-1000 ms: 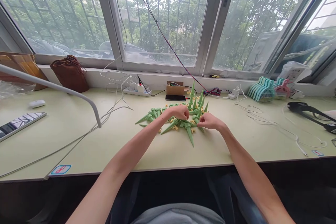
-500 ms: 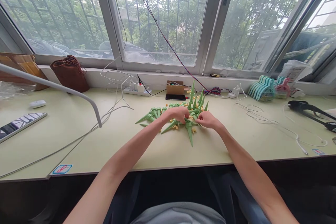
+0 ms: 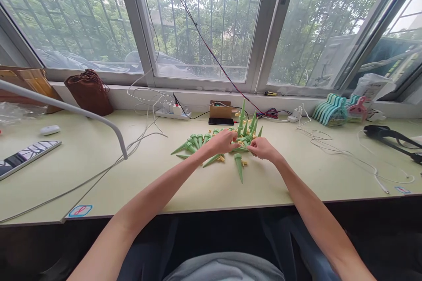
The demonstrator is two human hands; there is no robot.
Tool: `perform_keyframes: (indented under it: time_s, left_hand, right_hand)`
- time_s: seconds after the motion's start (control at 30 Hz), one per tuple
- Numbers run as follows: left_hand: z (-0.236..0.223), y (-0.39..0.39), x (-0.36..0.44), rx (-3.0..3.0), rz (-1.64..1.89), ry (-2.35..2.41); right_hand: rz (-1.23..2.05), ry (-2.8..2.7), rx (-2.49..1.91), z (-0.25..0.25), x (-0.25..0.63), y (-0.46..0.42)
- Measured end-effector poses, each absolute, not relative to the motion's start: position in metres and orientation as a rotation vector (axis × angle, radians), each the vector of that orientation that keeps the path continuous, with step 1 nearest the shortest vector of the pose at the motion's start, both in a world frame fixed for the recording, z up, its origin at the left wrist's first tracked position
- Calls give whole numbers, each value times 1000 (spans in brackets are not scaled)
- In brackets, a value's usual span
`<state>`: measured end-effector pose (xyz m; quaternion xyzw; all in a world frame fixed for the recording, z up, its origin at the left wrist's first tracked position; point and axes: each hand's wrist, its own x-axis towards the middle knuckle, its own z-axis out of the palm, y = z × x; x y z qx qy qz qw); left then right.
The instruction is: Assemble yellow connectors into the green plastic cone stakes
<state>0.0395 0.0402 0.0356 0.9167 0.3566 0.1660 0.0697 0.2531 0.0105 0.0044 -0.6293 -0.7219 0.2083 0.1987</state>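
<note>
Hands: two, both bare; the left hand (image 3: 221, 141) and the right hand (image 3: 261, 148) lie close together on the pile, fingers curled on green pieces; which piece each one pinches I cannot tell.
Green spikes: a pile of green cone spikes (image 3: 238, 167), too tangled to count, well over ten, with small yellow parts between them; under and around both hands, some standing upright just behind the hands.
Behind the hands: one black phone (image 3: 220, 121), one small cardboard box (image 3: 220, 110), one white power strip (image 3: 171, 113).
Left of the hands: one brown pouch (image 3: 89, 92), one white mouse (image 3: 49, 130), one bent white tube (image 3: 99, 119).
Right of the hands: one stack of teal hangers (image 3: 331, 110), white cables (image 3: 332, 140), one black strap (image 3: 389, 137).
Surface: pale green counter (image 3: 198, 189) under a wide barred window (image 3: 204, 22) with trees outside.
</note>
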Motion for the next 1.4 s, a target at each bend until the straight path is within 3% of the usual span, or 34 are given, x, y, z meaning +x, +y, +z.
perform_keyframes:
  time_s: [0.17,0.33,0.8,1.0,1.13,1.4]
  left_hand:
    - [23,9,45,2696,263,1098]
    - [2,3,61,2672,326,1161]
    - [-25,16,62,2733,584,1171]
    - [-26,12,60,2726,588,1172]
    - [-22,8,60,2736,604,1147]
    - [-23,10,61,2752,631,1087]
  right_hand:
    - [709,-2040,-1732,0,253,9]
    - [702,-2068,-1710,-3,248,7]
    - [283,-2106,-1890,6,226,-4]
    - [343,-1953,-2141,23,275,-6]
    - [121,-1842,-2294,16,309,2]
    - [546,-1871,-2139,-1,317,7]
